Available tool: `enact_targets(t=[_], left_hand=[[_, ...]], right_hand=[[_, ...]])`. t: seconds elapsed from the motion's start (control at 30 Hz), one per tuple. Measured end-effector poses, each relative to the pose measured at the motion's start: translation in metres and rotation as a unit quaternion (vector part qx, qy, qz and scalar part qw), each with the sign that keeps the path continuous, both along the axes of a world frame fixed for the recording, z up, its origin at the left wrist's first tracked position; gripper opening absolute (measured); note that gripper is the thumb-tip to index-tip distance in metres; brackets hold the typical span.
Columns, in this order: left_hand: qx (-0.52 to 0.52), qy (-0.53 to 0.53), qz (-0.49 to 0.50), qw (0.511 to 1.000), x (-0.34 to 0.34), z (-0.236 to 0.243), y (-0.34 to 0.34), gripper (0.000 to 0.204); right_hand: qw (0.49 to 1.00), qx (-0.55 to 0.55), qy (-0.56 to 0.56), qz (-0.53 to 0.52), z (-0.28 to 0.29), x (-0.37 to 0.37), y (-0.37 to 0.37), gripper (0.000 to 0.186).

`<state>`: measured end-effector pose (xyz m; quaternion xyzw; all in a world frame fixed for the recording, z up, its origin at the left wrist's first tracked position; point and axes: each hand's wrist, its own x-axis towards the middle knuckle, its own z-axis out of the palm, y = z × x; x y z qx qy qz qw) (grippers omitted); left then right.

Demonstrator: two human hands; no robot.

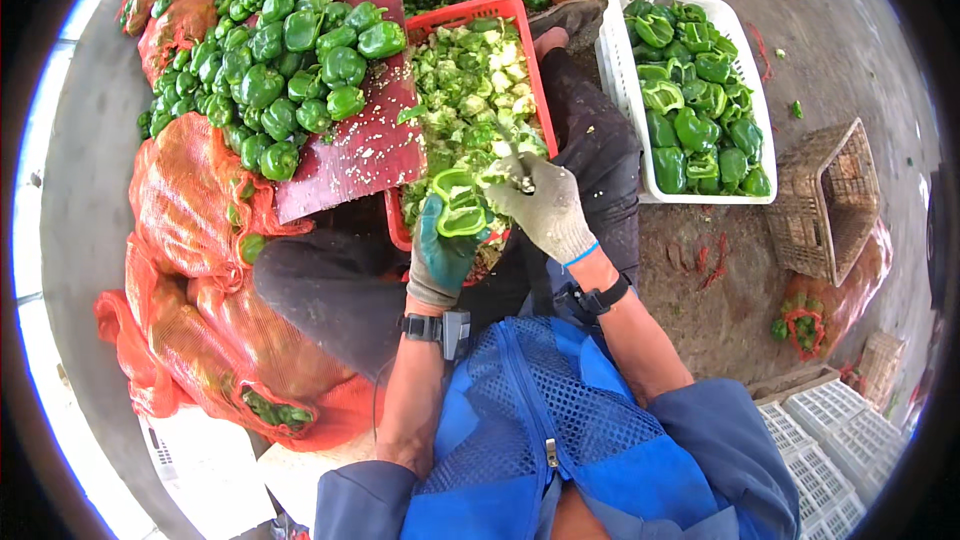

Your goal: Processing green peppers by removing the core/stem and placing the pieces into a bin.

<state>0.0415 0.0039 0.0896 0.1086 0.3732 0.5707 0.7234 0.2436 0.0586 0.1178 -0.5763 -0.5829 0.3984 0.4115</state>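
A cut-open green bell pepper [460, 202], its hollow inside facing up, is held in my left hand [444, 252], which wears a teal-coated glove. My right hand [545, 205], in a pale knit glove, is closed just to the right of the pepper. A thin dark shape shows at its fingertips, but I cannot make out what it grips. Below both hands stands a red crate [543, 100] filled with pale green pepper cores and seeds [465, 75]. On the left, whole green bell peppers [262, 86] are heaped on a dark red board [375, 155] strewn with seeds.
To the right, a white crate [700, 198] holds cut and hollowed peppers. Orange mesh sacks [200, 200] are piled at the left. A brown basket [850, 200] lies tipped near another sack [850, 290]. White crates [825, 430] stand at the lower right.
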Motion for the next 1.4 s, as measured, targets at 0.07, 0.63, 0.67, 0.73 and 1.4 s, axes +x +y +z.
enact_targets(t=[0.07, 0.63, 0.67, 0.73, 1.4], left_hand=[[0.005, -0.001, -0.011, 1.0, 0.005, 0.0, 0.001, 0.052], [0.336, 0.699, -0.096, 0.624, 0.009, -0.018, 0.001, 0.026], [0.166, 0.408, -0.047, 0.897, 0.016, -0.016, 0.001, 0.029], [-0.045, 0.001, -0.011, 0.999, 0.019, -0.009, 0.003, 0.049], [0.087, 0.301, 0.006, 0.95, 0.018, -0.014, -0.001, 0.048]], right_hand=[[0.989, 0.066, -0.025, 0.128, 0.007, -0.001, 0.004, 0.034], [0.99, 0.032, -0.135, 0.033, -0.033, -0.035, 0.007, 0.029], [0.994, -0.045, -0.096, 0.018, -0.033, -0.033, 0.009, 0.029], [0.962, -0.239, 0.13, -0.031, -0.029, -0.029, 0.01, 0.029], [0.992, -0.073, -0.071, 0.075, -0.001, -0.018, 0.008, 0.027]])
